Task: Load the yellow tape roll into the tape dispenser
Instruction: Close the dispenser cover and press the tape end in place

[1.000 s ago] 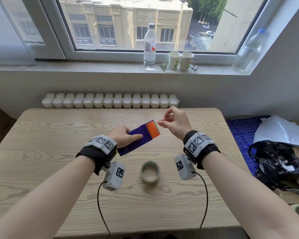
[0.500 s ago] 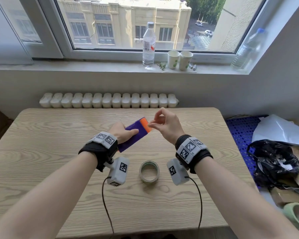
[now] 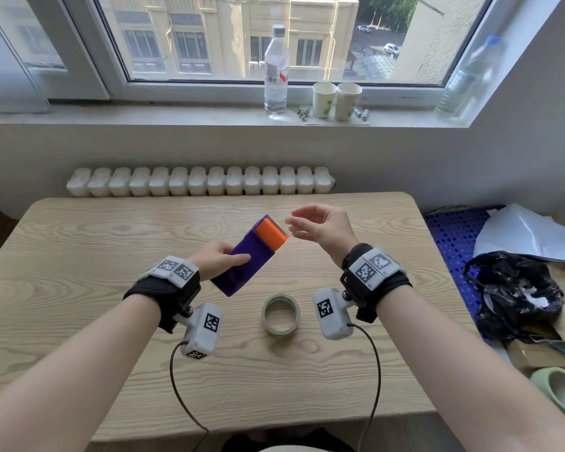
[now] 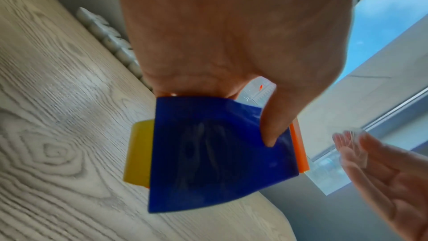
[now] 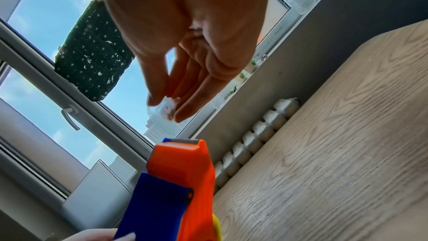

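My left hand grips a blue tape dispenser above the table, its orange cutter end tilted up and away from me. In the left wrist view a yellow tape roll shows at the dispenser's side, under the blue cover. My right hand hovers just right of the cutter without touching it. Its fingers are nearly straight, and thumb and fingertips pinch a small clear scrap of tape. The toothed blade sits just below that scrap.
A pale, clear tape roll lies flat on the wooden table between my wrists. A bottle and two paper cups stand on the windowsill. A black bag and clutter lie right of the table.
My right hand has drawn back to the right from the orange cutter end and spread its fingers. The left hand has tipped the dispenser's orange end higher.
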{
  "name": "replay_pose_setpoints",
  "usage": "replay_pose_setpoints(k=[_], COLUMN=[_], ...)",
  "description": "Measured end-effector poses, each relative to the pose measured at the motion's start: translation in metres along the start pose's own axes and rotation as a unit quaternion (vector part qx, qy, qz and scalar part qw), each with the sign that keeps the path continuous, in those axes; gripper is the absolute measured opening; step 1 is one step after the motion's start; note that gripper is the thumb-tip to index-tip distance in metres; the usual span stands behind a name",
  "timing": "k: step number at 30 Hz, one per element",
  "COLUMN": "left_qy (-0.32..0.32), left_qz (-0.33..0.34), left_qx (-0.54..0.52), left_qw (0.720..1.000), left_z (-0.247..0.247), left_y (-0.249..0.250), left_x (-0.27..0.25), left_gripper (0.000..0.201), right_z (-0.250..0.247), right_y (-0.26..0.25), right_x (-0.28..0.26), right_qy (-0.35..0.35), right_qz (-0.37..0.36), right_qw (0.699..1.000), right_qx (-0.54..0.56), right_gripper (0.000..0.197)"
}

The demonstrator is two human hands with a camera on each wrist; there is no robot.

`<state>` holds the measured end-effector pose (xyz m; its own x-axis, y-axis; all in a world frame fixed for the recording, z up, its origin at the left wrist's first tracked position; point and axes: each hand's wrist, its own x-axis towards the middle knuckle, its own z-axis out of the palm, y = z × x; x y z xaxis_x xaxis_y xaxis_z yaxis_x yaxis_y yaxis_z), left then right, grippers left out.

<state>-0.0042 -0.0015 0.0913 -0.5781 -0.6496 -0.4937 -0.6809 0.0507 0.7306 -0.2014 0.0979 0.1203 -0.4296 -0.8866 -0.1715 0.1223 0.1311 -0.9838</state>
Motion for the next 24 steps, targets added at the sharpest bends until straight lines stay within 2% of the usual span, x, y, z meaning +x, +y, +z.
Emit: replay_pose_setpoints(k=[4, 6, 8, 11, 17, 24], left_qy=[-0.015, -0.009, 0.002, 0.029, 0.063, 0.066], left_qz=[-0.004, -0.008, -0.01, -0.032, -0.092, -0.102], left_qx=[0.064, 0.072, 0.086, 0.136, 0.245, 0.272], left_qw=[0.998, 0.997, 0.996, 0.99, 0.963, 0.955], left_z=[0.003, 0.007, 0.012, 0.019, 0.036, 0.056], left_y=[-0.01, -0.019, -0.029, -0.044, -0.081, -0.101], left_x=[0.005, 0.009, 0.013, 0.02, 0.038, 0.053], left_gripper=[0.034, 0.043, 0.038, 0.022, 0.034, 0.029], right_z=[0.001, 0.001, 0.002, 0.003, -0.003, -0.016], right_y=[0.014, 0.023, 0.033, 0.052, 0.099, 0.134], right_x=[0.003, 0.003, 0.003, 0.002, -0.008, -0.021], right_qy=[0.003, 0.001, -0.005, -0.001, 0.026, 0.055], right_qz=[0.022, 0.039, 0.055, 0.084, 0.144, 0.182], right_qw=[1.0, 0.999, 0.998, 0.995, 0.988, 0.982], right_qx=[0.017, 0.02, 0.029, 0.048, 0.043, 0.016], right_gripper=[0.014, 0.007, 0.002, 0.007, 0.005, 0.01])
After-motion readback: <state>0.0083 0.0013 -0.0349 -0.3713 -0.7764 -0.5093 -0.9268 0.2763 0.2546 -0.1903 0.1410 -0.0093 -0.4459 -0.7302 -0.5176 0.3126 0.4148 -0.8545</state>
